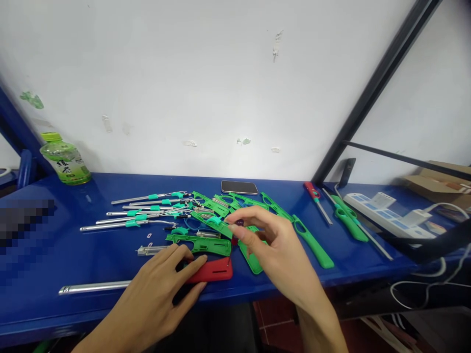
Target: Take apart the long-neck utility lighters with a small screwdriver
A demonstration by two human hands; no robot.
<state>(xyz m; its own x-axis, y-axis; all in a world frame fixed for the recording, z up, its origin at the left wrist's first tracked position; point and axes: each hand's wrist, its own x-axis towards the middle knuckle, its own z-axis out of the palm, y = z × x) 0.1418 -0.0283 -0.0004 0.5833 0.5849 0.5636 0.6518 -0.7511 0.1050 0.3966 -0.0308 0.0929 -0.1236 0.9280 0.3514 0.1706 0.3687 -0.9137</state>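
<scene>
My left hand (162, 289) is closed on a red utility lighter (215, 271) lying near the table's front edge. The lighter's long metal tube (97, 287) sticks out to the left beneath my wrist. With thumb and forefinger, my right hand (272, 240) pinches a small screwdriver (240, 222) by its dark top; a thin shaft runs down to the right end of the red lighter. Most of the screwdriver is hidden by my fingers. Just behind the red lighter lies a green lighter shell half (217, 246), and another green shell (252, 262) is beside my right hand.
Several metal lighter tubes with teal triggers and wires (121, 220) lie to the left. A phone (239, 187) rests at the back. At the right are a green lighter (353, 223), a small red lighter (312, 190) and a power strip (386, 215). A bottle (66, 159) stands far left.
</scene>
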